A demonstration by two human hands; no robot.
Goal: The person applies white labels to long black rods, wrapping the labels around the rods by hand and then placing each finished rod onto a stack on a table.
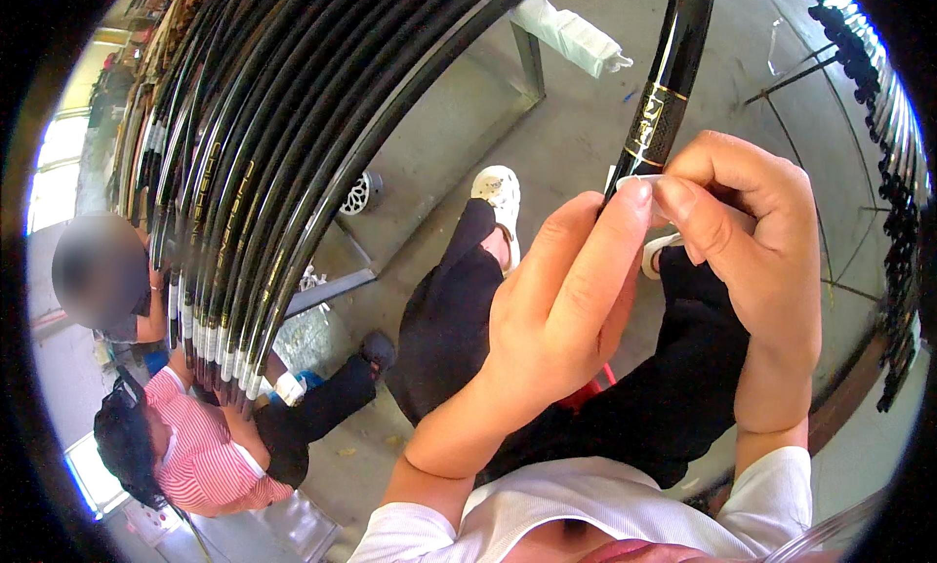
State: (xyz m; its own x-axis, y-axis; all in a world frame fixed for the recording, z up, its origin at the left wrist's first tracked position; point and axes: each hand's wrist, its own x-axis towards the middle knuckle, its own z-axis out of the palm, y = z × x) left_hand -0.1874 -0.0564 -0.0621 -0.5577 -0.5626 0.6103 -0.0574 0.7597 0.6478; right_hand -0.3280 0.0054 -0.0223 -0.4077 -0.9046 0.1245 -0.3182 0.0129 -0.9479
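The right fingers (752, 221) pinch a small white strip (652, 179) against a black pole (673, 56) banded in gold, slanting toward the top edge; a left fingertip (634, 188) touches the strip, though whether that hand grips the pole I cannot tell; below spreads a grey floor (615, 109) with a metal frame (530, 60); many black poles (264, 163) fan out at left, beside two other people (210, 441); more poles (896, 153) line the right side.
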